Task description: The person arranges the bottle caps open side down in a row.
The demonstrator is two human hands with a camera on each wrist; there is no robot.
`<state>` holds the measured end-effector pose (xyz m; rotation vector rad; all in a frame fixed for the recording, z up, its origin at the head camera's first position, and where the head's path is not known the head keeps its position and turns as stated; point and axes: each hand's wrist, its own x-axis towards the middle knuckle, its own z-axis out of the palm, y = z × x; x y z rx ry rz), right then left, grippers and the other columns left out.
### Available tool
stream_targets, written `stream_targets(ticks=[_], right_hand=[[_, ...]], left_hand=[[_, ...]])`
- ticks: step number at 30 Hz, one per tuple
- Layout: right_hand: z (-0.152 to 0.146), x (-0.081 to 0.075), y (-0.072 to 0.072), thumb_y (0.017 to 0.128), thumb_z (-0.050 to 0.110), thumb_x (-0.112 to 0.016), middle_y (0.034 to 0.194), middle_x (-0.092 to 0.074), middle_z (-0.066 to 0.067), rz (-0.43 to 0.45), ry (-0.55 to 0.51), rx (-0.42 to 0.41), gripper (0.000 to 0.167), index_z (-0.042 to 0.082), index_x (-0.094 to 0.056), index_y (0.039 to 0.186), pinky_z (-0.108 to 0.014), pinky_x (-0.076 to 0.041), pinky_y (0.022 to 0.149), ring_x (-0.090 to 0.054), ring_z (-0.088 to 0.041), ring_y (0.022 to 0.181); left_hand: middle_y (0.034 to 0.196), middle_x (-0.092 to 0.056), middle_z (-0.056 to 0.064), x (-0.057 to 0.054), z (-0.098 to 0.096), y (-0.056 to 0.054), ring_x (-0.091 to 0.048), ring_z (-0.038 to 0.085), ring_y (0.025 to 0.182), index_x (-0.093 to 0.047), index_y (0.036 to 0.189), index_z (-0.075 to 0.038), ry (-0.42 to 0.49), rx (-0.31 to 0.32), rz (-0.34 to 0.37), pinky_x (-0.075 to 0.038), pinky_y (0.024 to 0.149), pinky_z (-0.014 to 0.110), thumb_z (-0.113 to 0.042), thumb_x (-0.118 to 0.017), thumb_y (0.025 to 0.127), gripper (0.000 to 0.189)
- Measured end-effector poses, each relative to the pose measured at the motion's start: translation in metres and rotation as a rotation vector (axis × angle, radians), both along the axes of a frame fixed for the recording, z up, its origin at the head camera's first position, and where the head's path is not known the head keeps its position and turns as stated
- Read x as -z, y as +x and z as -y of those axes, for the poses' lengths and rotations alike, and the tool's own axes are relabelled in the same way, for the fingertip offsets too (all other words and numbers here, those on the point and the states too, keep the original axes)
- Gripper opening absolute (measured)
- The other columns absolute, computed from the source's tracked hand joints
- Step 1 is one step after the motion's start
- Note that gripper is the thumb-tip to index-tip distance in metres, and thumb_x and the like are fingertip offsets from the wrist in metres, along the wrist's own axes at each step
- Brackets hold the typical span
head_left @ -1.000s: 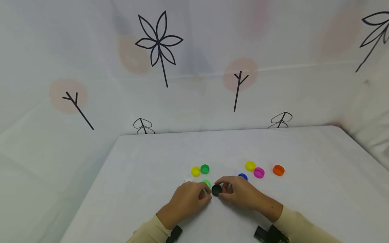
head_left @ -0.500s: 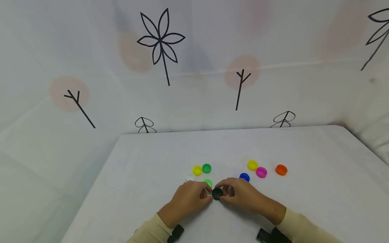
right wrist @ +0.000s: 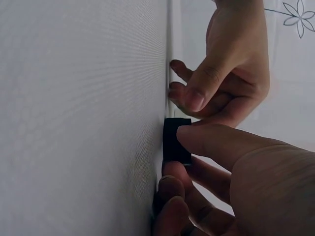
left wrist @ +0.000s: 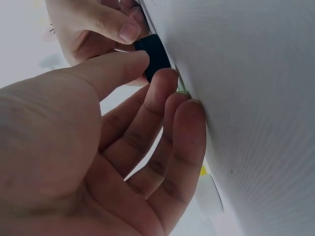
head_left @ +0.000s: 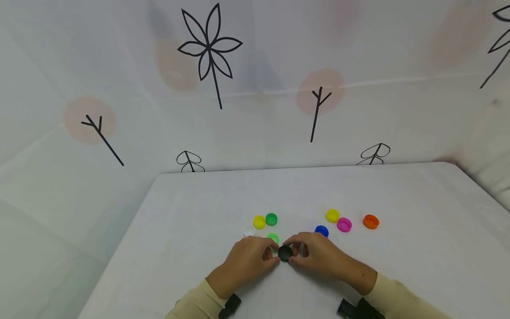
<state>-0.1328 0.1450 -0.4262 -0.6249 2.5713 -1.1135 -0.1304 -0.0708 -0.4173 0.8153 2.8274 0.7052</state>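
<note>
Black cap (head_left: 284, 254) is located on the near side of the white table (head_left: 179, 248). Right hand (head_left: 318, 254) pinches it; left hand (head_left: 248, 260) curls at its left edge, grip not discernible from here. Light-green cap (head_left: 273, 237) lies just beyond; blue cap (head_left: 321, 230), farther right.

The left forearm (head_left: 198, 303) and the right forearm (head_left: 398, 297) are being held aslant, converging from the near side toward the far. The left hand (head_left: 251, 257) and the right hand (head_left: 318, 254) are being held opposite each other, fingertips (left wrist: 164, 81) close together. On both, the fingers (left wrist: 187, 128) are being held bent, facing the thumb (left wrist: 123, 68).
</note>
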Motion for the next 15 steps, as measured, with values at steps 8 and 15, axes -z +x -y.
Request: stream_targets(ticks=[8,15], right_hand=[[-0.0009,0.0016,-0.0005,0.085,0.018,-0.079,0.084,-0.062,0.012,-0.024,0.004,0.0,0.031,0.014,-0.072,0.115,-0.019,-0.049,0.061,-0.053,-0.003,0.068],[-0.0003,0.0023,0.0006,0.085,0.02,-0.079,0.084,-0.061,0.012,-0.028,0.011,0.006,0.031,0.014,-0.072,0.115,-0.019,-0.048,0.06,-0.052,-0.003,0.068]], left_hand=[[0.066,-0.06,-0.016,-0.0012,-0.0001,0.0005,-0.046,-0.005,0.057,-0.076,0.1,-0.016,-0.002,0.0,-0.021,-0.039,0.054,0.015,-0.025,-0.078,0.086,0.016],[0.066,-0.06,-0.017,-0.0009,0.0008,0.0007,-0.046,-0.005,0.058,-0.075,0.099,-0.016,-0.008,0.011,-0.039,-0.038,0.055,0.015,-0.026,-0.078,0.087,0.016]])
